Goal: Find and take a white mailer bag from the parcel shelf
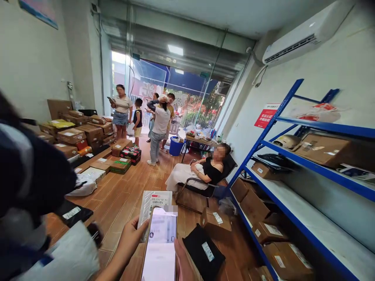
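My left hand (pixel 131 237) is closed on the edge of a flat white parcel (pixel 145 203) with a printed barcode label, its thumb on top. In front of that parcel, upright in the lower middle, a smartphone (pixel 159 249) with a lit, pale screen covers much of it. My right hand (pixel 185 259) grips the phone along its right edge; most of its fingers are hidden behind it. On the floor just right of the phone lies a black bag parcel (pixel 202 253) with a white label.
Cardboard boxes (pixel 93 134) are piled at the left. A blue shelf rack (pixel 293 187) with boxes stands right. Someone sits in a chair (pixel 205 187); several people stand near the glass front by a blue bin (pixel 176 146). A dark-clothed person (pixel 32 168) is close at left.
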Available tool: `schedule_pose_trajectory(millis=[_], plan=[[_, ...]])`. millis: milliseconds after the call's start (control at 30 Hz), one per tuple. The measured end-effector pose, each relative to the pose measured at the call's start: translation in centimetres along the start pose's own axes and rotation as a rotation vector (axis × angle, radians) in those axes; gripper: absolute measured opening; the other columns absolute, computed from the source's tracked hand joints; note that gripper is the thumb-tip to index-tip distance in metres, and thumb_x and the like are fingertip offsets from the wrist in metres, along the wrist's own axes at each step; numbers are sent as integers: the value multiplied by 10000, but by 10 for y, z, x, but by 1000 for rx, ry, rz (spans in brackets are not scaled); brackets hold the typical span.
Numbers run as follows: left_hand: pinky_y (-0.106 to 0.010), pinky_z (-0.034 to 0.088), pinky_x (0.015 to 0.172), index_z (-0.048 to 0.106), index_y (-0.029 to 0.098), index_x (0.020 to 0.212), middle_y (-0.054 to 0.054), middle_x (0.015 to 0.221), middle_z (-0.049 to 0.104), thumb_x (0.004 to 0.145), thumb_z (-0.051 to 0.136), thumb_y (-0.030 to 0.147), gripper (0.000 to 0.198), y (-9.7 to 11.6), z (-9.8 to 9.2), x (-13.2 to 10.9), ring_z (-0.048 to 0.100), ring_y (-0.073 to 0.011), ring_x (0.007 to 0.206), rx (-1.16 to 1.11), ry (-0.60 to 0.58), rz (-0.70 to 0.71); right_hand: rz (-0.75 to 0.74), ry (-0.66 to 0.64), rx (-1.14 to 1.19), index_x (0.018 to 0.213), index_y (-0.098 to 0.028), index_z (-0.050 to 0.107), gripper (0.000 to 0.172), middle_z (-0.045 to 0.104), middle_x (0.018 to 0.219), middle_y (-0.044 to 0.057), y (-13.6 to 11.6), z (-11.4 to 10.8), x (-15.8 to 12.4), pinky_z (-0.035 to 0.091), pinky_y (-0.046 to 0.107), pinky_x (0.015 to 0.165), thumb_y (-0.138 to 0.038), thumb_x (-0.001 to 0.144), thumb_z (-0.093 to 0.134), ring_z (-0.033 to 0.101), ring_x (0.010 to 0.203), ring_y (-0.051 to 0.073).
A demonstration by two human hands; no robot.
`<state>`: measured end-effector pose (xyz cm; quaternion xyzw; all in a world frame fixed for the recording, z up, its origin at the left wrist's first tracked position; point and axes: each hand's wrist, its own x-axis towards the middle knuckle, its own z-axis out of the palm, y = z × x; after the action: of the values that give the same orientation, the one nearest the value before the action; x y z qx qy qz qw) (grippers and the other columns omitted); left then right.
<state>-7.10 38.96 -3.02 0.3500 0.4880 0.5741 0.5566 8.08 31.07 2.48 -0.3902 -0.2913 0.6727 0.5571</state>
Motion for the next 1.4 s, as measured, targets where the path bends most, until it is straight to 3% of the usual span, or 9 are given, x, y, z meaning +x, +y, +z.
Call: schedule_pose_trajectory(millis=[167, 300, 467, 700, 933, 1167, 1400], plan=[[-320, 492, 744, 666, 162, 746, -67, 824, 732, 466, 770, 405, 385, 2, -1, 53, 641, -266, 864, 22, 15, -19, 64, 29, 95, 1069, -132, 651, 726, 679, 1106, 115, -20, 28, 55, 404, 429, 996, -601, 529, 777, 555, 1136, 311], [-293, 480, 618, 659, 151, 755, -60, 751, 723, 487, 759, 414, 389, 3, 6, 97, 640, -238, 734, 20, 26, -16, 108, -3, 154, 935, -168, 704, 625, 711, 1026, 99, -37, 38, 97, 459, 417, 927, -588, 483, 801, 617, 1037, 305], [-249, 398, 469, 661, 142, 745, -30, 618, 693, 509, 760, 398, 362, 8, 25, 159, 583, -185, 547, 25, 67, 21, 135, 19, 183, 892, -197, 708, 516, 713, 1029, 62, -53, 29, 165, 446, 405, 945, -509, 499, 829, 614, 1049, 275], [-272, 453, 541, 676, 147, 721, -24, 636, 700, 467, 793, 343, 342, 21, 60, 249, 605, -201, 589, 9, 109, 55, 222, -27, 162, 956, -172, 678, 559, 700, 1073, 62, -80, 4, 271, 357, 363, 1037, -477, 517, 839, 570, 1123, 247], [-263, 465, 562, 696, 146, 767, -19, 656, 705, 513, 779, 331, 325, 28, 83, 316, 595, -180, 584, 4, 159, 85, 237, -236, 149, 1057, -148, 633, 538, 693, 1077, 94, -105, 3, 350, 433, 412, 949, -477, 650, 760, 601, 1062, 276], [-292, 485, 597, 691, 137, 765, -49, 702, 719, 491, 791, 406, 397, 37, 76, 392, 636, -230, 662, -2, 179, 61, 235, -281, 176, 1190, -204, 524, 505, 689, 1075, 52, -111, 22, 426, 437, 370, 911, -348, 732, 680, 615, 1001, 227], [-295, 483, 591, 681, 144, 723, -54, 663, 710, 449, 797, 440, 419, 57, 50, 507, 643, -257, 720, 9, 167, 15, 229, -252, 184, 1116, -193, 580, 515, 709, 958, 27, -101, 61, 535, 456, 365, 859, -146, 604, 593, 612, 965, 236]])
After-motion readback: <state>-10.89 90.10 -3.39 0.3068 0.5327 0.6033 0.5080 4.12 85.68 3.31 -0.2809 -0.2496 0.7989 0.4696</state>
